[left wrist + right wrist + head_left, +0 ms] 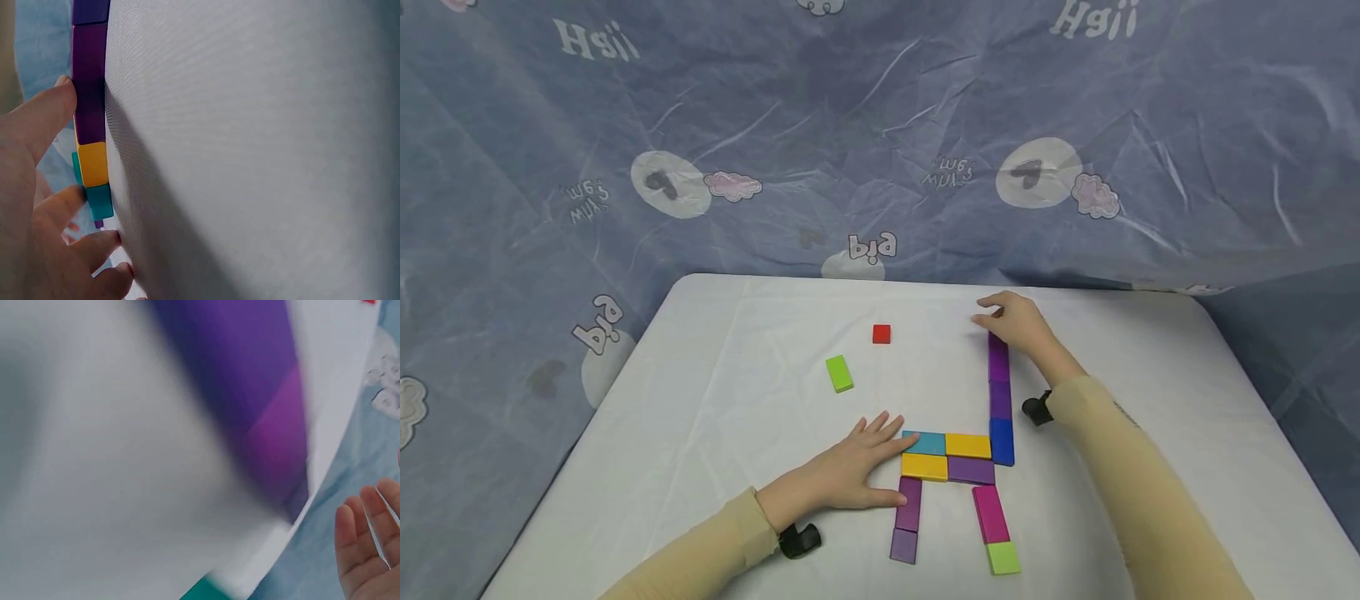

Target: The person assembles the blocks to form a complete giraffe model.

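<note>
My left hand point(848, 468) lies with spread fingers at the left of a flat figure made of coloured blocks. Its index fingertip touches the teal block point(925, 442), and its thumb reaches the upper purple block point(908, 504) of the left strip. My right hand point(1017, 322) hovers at the far end of an upright strip, over the top purple block point(998, 360), whose far end it hides. Its fingers point(365, 537) look relaxed and hold nothing in the right wrist view. Below that purple block come another purple block point(1000, 400) and a blue block point(1002, 442).
A red block point(882, 334) and a lime green block point(839, 373) lie loose left of the strip. Yellow blocks point(967, 446) sit in the figure's middle. A magenta block point(991, 514) and a lime block point(1003, 558) form its lower right strip. A patterned curtain point(880, 142) hangs behind the table.
</note>
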A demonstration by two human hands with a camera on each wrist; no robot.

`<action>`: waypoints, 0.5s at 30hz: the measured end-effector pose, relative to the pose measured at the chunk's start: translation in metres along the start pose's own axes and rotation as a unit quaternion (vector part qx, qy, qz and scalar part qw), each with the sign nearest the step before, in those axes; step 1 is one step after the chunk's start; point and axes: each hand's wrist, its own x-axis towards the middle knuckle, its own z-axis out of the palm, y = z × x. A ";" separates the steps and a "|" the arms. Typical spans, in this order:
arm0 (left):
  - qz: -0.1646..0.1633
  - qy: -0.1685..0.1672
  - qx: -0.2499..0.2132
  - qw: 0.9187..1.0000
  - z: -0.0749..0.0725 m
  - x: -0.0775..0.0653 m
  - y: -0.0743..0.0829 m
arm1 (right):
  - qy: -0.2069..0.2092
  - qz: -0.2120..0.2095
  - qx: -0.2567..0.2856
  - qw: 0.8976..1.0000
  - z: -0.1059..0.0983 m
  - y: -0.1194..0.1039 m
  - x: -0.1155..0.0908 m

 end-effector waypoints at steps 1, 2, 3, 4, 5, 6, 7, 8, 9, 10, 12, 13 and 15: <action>-0.001 -0.001 0.000 1.000 0.000 0.000 0.000 | -0.005 0.001 0.011 1.000 0.002 -0.007 0.002; -0.002 -0.001 -0.001 1.000 0.000 0.000 0.000 | -0.010 0.002 0.025 1.000 0.005 -0.014 0.005; -0.004 -0.002 -0.001 1.000 0.000 0.000 -0.001 | -0.014 0.003 0.037 0.999 0.009 -0.021 0.008; -0.005 -0.002 -0.001 1.000 0.000 0.000 -0.001 | -0.018 0.005 0.051 0.999 0.013 -0.028 0.010; -0.007 -0.003 -0.002 1.000 0.000 0.000 -0.001 | -0.024 0.008 0.066 0.997 0.017 -0.034 0.013; -0.009 -0.003 -0.002 1.000 0.000 0.000 -0.001 | -0.028 0.010 0.080 0.996 0.022 -0.041 0.016; -0.010 -0.005 -0.004 1.000 0.000 0.001 -0.001 | -0.033 0.012 0.093 0.995 0.027 -0.047 0.018; -0.011 -0.005 -0.004 1.000 0.001 0.001 -0.001 | -0.038 0.012 0.103 0.994 0.032 -0.052 0.021; -0.011 -0.006 -0.005 1.000 0.001 0.001 -0.001 | -0.043 0.011 0.111 0.993 0.038 -0.057 0.024; -0.010 -0.005 -0.006 1.000 0.001 0.001 -0.001 | -0.050 0.011 0.120 0.992 0.043 -0.062 0.026; -0.007 -0.005 -0.008 1.000 0.000 0.000 0.000 | -0.061 0.007 0.128 0.990 0.054 -0.068 0.030; -0.005 -0.003 -0.007 1.000 -0.001 0.000 0.000 | -0.065 0.006 0.131 0.989 0.059 -0.071 0.032; 0.001 0.000 -0.007 1.000 -0.002 0.000 0.000 | -0.071 0.004 0.139 0.988 0.068 -0.076 0.034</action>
